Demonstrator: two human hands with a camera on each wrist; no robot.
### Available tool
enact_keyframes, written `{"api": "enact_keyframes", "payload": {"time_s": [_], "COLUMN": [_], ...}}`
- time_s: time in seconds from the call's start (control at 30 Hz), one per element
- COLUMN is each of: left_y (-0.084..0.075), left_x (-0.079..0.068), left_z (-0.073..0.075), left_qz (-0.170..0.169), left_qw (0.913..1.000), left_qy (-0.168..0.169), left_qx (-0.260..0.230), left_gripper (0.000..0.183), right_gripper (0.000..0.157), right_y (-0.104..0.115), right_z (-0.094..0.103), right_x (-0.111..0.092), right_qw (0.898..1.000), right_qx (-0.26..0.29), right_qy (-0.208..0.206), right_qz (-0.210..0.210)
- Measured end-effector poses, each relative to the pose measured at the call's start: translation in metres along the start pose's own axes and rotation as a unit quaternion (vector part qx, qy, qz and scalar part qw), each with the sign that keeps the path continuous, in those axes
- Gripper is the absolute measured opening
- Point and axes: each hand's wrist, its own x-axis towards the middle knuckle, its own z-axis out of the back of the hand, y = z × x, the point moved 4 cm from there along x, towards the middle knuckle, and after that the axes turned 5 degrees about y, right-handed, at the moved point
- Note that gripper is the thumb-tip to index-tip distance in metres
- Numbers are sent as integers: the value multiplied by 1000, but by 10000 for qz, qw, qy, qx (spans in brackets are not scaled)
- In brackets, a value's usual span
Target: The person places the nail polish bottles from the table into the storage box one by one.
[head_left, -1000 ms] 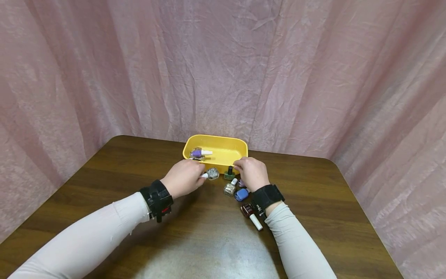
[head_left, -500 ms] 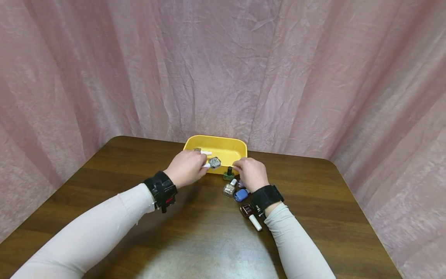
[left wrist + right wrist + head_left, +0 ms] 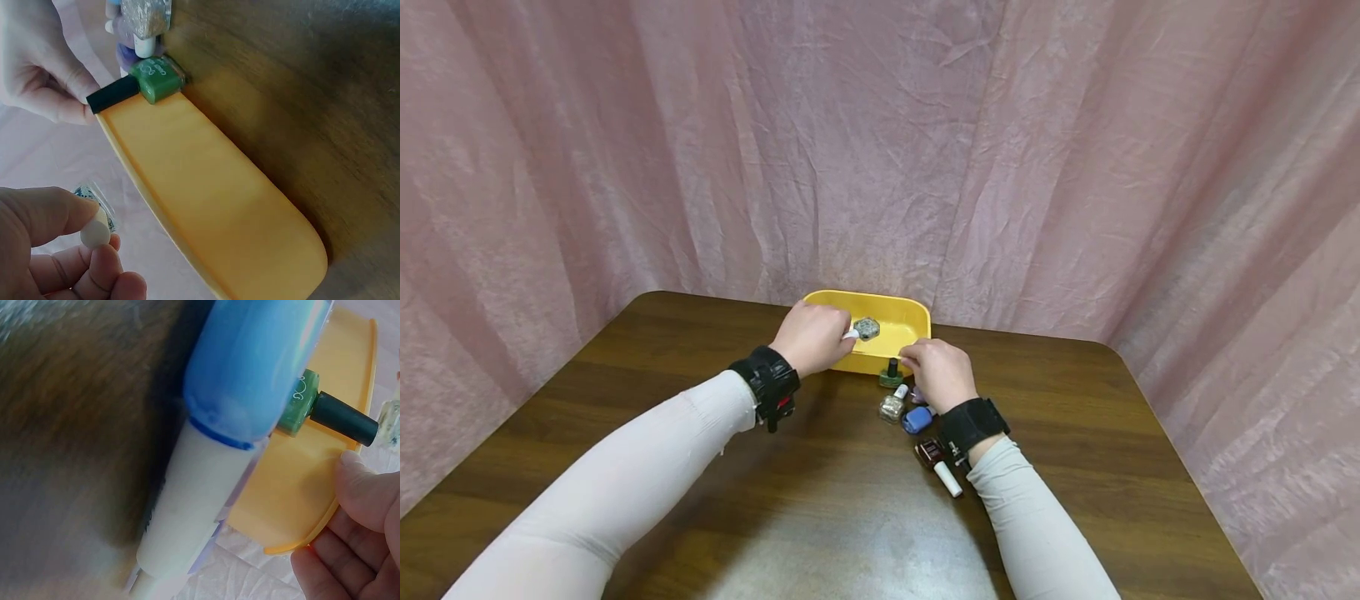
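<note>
My left hand (image 3: 812, 337) pinches the white cap (image 3: 95, 232) of a nail polish bottle (image 3: 867, 329) with black-and-silver glitter. That bottle hangs over the yellow tray (image 3: 912, 321), its glass body pointing right. With thumb and fingers, my right hand (image 3: 943, 375) grips the tray's rim near the front right corner. Right beside those fingers, a green nail polish bottle (image 3: 160, 79) with a black cap stands against the tray's front wall. The left hand hides the tray's left end.
Several nail polish bottles lie in front of the tray by the right hand: a gold glitter one (image 3: 892, 407), a blue one (image 3: 917, 420), a light purple one (image 3: 917, 395) and a dark red one (image 3: 929, 452). A pink curtain (image 3: 880, 150) hangs behind the wooden table (image 3: 737, 500).
My left hand has lifted the glitter nail polish bottle from before the tray's front wall to over its inside, moving forward and slightly right. The right hand stays at the rim.
</note>
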Motion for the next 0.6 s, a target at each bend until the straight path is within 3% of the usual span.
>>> {"api": "enact_keyframes", "payload": {"time_s": [0.6], "left_y": [7], "left_x": [33], "left_z": [-23], "left_qz": [607], "left_qw": [9955], "left_qy": [712], "left_qx": [-133], "left_gripper": [35], "right_gripper": [9], "right_y": [0], "right_z": [0], "right_x": [1], "right_qw": [10000], "right_qx": [-44], "right_qy": [7], "right_qz": [-1]}}
